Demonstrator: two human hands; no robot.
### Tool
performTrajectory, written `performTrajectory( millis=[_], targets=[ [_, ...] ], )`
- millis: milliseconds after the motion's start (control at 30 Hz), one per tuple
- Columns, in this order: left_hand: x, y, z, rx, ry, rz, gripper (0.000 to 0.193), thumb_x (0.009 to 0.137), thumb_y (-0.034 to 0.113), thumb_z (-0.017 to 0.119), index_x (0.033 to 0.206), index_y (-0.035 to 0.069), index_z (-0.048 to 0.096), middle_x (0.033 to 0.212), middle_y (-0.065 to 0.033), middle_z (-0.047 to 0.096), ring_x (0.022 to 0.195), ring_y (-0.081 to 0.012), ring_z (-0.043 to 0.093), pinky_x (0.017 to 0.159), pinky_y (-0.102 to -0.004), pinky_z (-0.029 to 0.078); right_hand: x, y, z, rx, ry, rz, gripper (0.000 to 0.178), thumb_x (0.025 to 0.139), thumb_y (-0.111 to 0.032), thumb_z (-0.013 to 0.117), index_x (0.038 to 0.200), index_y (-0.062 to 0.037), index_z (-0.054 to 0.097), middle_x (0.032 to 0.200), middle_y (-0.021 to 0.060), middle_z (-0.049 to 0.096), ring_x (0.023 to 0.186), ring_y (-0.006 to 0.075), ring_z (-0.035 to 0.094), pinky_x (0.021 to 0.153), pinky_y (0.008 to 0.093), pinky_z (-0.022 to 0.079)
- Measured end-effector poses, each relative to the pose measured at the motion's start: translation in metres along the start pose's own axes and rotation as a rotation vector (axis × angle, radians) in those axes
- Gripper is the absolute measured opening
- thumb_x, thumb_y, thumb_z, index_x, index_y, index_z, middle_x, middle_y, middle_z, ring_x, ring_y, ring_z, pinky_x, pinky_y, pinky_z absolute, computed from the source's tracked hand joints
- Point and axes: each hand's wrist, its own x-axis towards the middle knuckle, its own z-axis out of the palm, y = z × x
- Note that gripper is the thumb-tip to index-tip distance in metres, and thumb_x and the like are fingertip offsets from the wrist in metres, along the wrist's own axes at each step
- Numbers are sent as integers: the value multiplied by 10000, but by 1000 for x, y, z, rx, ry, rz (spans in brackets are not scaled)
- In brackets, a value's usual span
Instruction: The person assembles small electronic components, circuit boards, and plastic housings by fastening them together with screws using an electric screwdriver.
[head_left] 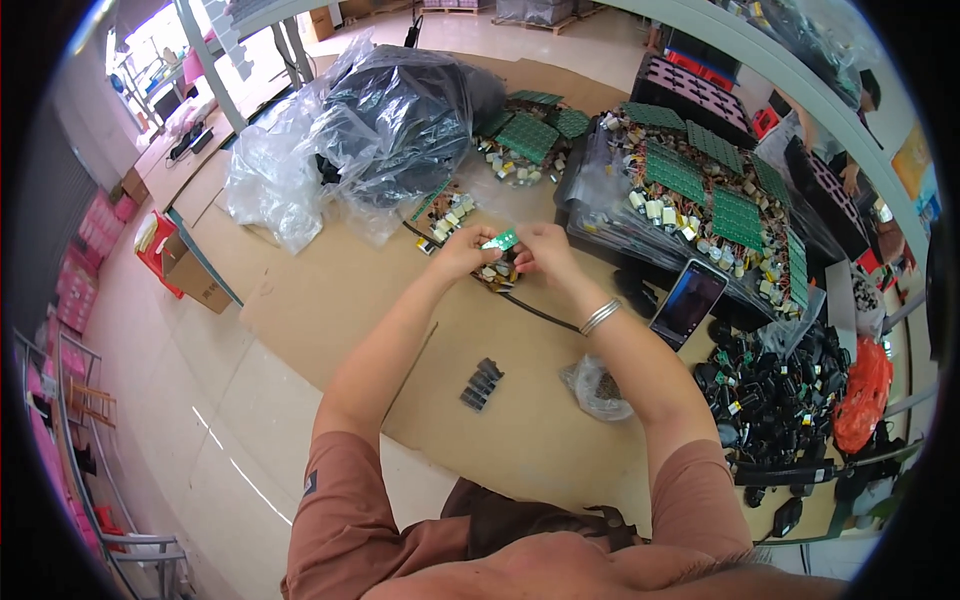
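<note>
A small green circuit board (503, 239) is pinched in the fingers of my left hand (462, 253), above the cardboard-covered table. My right hand (546, 249) is at the board's right edge with its fingers bent and drawn together; what lies between its fingertips is hidden. Under both hands is a small cluster of wired parts (497, 277), partly covered by the fingers. Just beyond my left hand lie more white and yellow wired parts (449, 214). Nearer to me, a short row of dark grey plastic pieces (481, 385) rests on the cardboard.
Green board panels (738, 218) with wired parts fill a black tray at right. A phone (689, 303) leans beside my right forearm, near a clear bag of small parts (598, 388). Black cased devices (770, 385) heap up at right. Large plastic bags (385, 125) stand far left.
</note>
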Motion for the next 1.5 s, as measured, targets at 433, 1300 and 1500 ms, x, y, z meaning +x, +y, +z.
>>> performTrajectory(
  millis=[433, 1300, 1500],
  targets=[
    [11, -11, 2, -267, -48, -56, 204, 912, 193, 528, 1018, 44, 620, 853, 17, 620, 776, -58, 546, 691, -220, 430, 34, 22, -4, 420, -55, 341, 215, 928, -235, 478, 913, -24, 511, 749, 64, 538, 586, 185, 580, 505, 303, 518],
    [11, -8, 5, -121, 209, 138, 149, 866, 101, 573, 962, -3, 620, 845, -40, 641, 761, -92, 571, 670, -243, 447, -4, 3, 24, -61, -13, -6, 189, 874, -189, 558, 873, -1, 576, 742, 72, 578, 551, 130, 559, 475, 244, 485],
    [3, -14, -4, 40, 179, -17, 162, 875, 175, 573, 930, 32, 628, 795, 2, 611, 722, -79, 534, 626, -245, 422, 3, 12, 17, 107, 21, 73, 121, 844, -137, 599, 886, -24, 592, 728, 63, 581, 555, 133, 548, 479, 234, 475]
  ],
)
